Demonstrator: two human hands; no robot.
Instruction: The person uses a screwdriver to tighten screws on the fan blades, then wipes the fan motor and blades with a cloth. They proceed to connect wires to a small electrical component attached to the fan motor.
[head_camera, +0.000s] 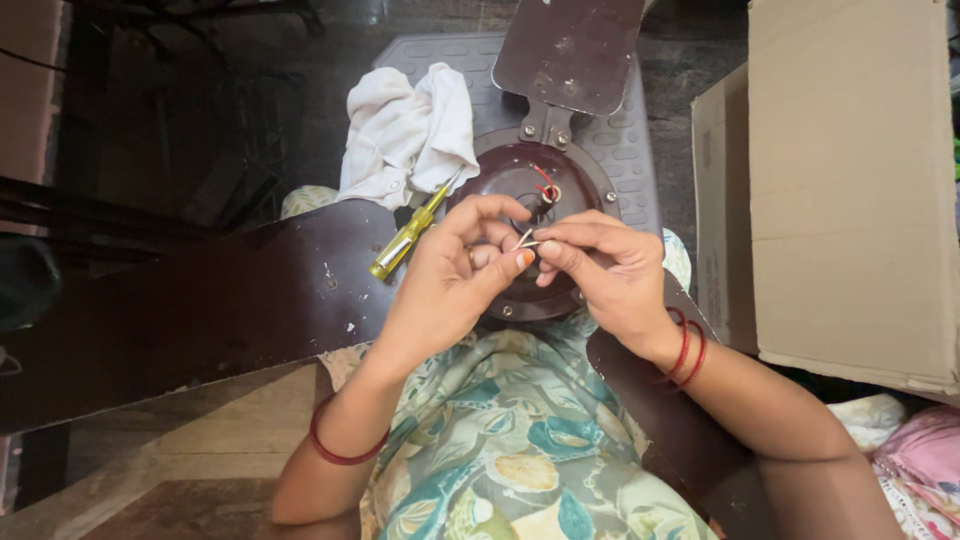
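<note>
A dark brown ceiling fan lies across my lap, its round motor hub (520, 180) facing up with red wire showing at the centre hole. My left hand (455, 275) and my right hand (605, 270) meet over the hub, both pinching the ends of thin pale wires (527, 240) between fingertips. A yellow-handled screwdriver (408, 238) rests against the hub just left of my left hand, touching neither hand. One fan blade (180, 310) stretches left, another blade (570, 50) points away, and a third blade (650, 390) runs under my right forearm.
A crumpled white cloth (405, 135) lies behind the screwdriver on a grey plastic stool (625, 140). A large cardboard box (850, 190) stands at the right. Pink fabric (920, 460) sits at the lower right; dark furniture at the left.
</note>
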